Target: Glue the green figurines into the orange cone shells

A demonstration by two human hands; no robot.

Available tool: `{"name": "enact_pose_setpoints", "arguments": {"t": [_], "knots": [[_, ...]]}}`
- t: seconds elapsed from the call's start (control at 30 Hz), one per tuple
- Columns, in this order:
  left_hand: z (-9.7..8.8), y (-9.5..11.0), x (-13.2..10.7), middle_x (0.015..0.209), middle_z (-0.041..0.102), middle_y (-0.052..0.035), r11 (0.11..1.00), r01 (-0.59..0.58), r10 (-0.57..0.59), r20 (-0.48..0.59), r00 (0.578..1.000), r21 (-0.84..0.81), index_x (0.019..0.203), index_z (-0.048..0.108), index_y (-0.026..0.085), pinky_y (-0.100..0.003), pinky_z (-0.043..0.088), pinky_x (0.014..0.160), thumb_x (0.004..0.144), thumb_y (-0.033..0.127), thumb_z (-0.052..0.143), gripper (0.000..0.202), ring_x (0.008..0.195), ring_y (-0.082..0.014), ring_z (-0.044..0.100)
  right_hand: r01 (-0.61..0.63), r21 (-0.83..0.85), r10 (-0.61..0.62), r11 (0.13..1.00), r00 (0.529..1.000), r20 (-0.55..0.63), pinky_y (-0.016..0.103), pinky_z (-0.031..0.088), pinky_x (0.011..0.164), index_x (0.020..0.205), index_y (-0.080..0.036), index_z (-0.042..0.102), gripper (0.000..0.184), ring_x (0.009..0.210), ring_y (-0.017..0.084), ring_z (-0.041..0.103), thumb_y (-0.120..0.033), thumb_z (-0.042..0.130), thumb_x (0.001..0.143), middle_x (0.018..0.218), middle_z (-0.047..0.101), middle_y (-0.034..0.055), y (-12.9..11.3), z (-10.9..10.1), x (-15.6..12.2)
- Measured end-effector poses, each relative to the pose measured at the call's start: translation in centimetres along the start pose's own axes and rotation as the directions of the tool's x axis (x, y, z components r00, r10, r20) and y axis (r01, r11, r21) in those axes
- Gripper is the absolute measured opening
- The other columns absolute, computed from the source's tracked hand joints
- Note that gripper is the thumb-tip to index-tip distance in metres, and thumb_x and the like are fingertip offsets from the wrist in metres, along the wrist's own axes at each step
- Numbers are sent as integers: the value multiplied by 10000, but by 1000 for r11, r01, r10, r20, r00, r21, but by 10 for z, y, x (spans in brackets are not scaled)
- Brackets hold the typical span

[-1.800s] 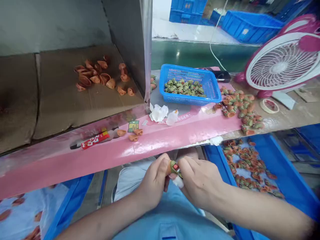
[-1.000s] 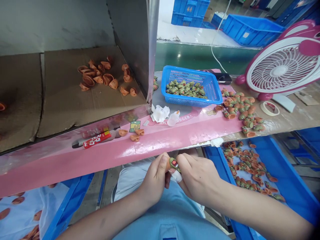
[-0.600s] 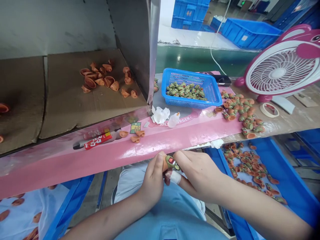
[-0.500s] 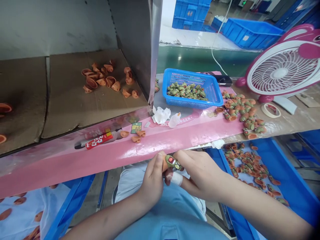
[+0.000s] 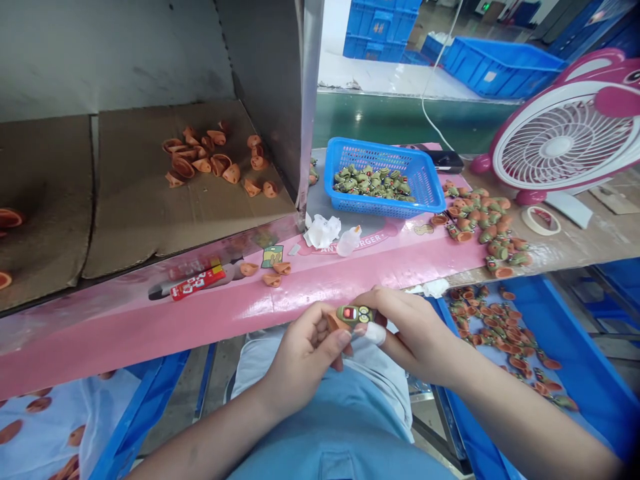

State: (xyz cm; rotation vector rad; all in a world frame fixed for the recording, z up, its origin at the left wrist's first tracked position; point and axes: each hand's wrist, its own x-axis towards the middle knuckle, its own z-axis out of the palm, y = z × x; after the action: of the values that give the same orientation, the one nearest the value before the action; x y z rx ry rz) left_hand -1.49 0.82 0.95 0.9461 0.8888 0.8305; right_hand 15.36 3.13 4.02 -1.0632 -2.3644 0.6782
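Pinching green-orange toy (image 5: 353, 315) btwn L hand (image 5: 305, 357) & R hand (image 5: 415, 337).

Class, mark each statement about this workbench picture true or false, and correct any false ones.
1. The left hand and right hand hold a small green-and-orange figurine. True.
2. The blue plastic basket holds only orange pieces. False: it holds mostly green figurines.
3. Orange cone-shaped pieces lie on the cardboard of the shelf. True.
4. The desk fan stands inside the blue tray. False: it stands on the bench, right of the basket.
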Motion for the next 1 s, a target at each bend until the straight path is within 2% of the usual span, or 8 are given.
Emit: {"name": "enact_pose_setpoints", "arguments": {"t": [0.13,0.27,0.5,0.73,0.9,1.0], "knots": [[-1,4,-1,642,565,24,1000,8,-8,8,1000,19,798,488,167,-174,403,482,804,277,504,112,503,-65,490,17,64,-17,998,1000,-1,182,401,600,949,-153,498,146,679,87,515,-173,450,812,797,590,25,3,2,1],[-2,3,-3,647,566,30,1000,9,-10,9,1000,28,814,490,166,-170,400,471,819,280,484,114,473,-51,485,26,104,-23,994,999,-23,187,407,596,935,-150,499,138,673,87,525,-222,441,832,769,589,22,4,4,2],[-4,2,-1,630,562,25,999,48,-47,34,998,-10,774,488,164,-180,411,477,787,315,523,156,487,-63,495,22,162,-17,987,999,-37,194,418,591,923,-151,499,137,671,87,534,-244,445,839,766,589,27,7,8,2],[-8,2,-2,666,560,20,992,52,-57,42,998,111,814,507,166,-189,412,504,825,327,469,165,506,-65,508,74,149,-64,986,995,-71,176,402,572,954,-149,498,151,631,67,507,-219,481,821,751,570,11,10,13,1],[-7,0,-3,645,541,26,993,30,-36,50,998,115,806,480,168,-197,400,492,843,326,432,170,491,-68,496,55,180,-41,982,996,-79,183,405,558,944,-156,497,145,609,70,503,-231,484,820,755,573,14,7,14,3],[-7,-3,-2,631,537,29,996,25,-29,42,999,86,803,472,165,-196,388,478,844,331,424,178,474,-67,493,37,237,-16,971,996,-87,196,416,568,952,-165,503,183,618,80,512,-297,464,831,752,571,15,14,18,2]]}}
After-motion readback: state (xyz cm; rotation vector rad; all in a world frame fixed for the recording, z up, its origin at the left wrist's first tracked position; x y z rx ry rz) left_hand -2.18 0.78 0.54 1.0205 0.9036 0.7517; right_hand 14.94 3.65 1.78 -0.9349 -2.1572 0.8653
